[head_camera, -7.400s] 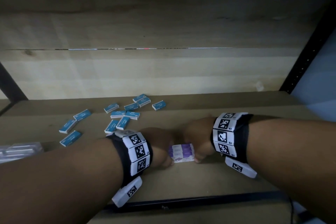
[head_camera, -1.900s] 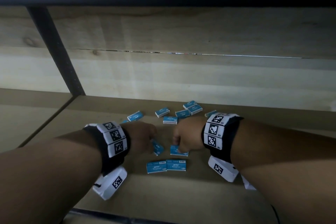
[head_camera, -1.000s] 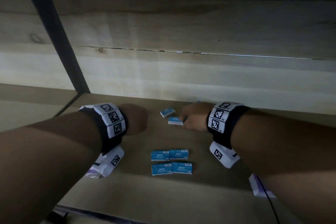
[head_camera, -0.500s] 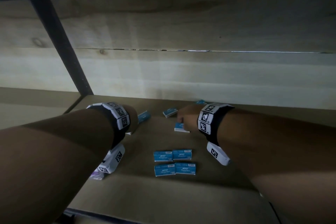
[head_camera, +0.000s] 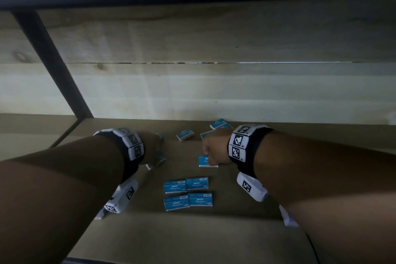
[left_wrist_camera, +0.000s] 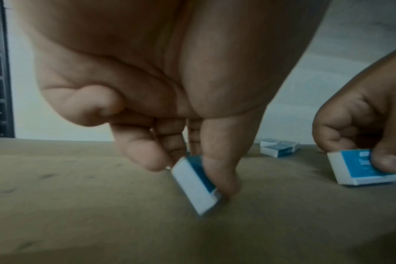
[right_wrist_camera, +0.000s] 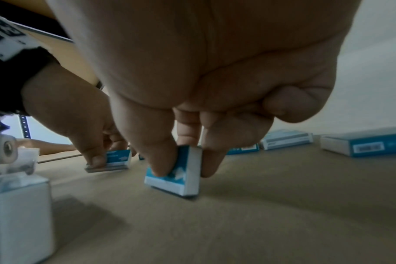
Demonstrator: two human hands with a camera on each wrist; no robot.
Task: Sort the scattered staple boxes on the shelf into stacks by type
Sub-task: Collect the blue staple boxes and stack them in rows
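Four blue staple boxes (head_camera: 188,194) lie flat in a two-by-two block near the shelf's front. My left hand (head_camera: 157,152) pinches a blue staple box (left_wrist_camera: 194,182) between thumb and fingers, tilted with one corner on the shelf. My right hand (head_camera: 206,156) pinches another blue box (right_wrist_camera: 179,171) just above the board, behind the block. Each wrist view also shows the other hand (right_wrist_camera: 79,125) with its box (left_wrist_camera: 359,169). More blue boxes (head_camera: 185,134) lie scattered by the back wall (head_camera: 218,124).
The shelf (head_camera: 192,238) is a brown board with a pale wooden back panel and a dark upright post (head_camera: 51,60) at the left. A pale box (right_wrist_camera: 18,214) stands near my left wrist, and another pale one (head_camera: 288,217) shows under my right forearm.
Both hands reached to the scattered boxes at the back and each took one. The right hand has drawn its box nearer the block; the left now holds a box tilted.
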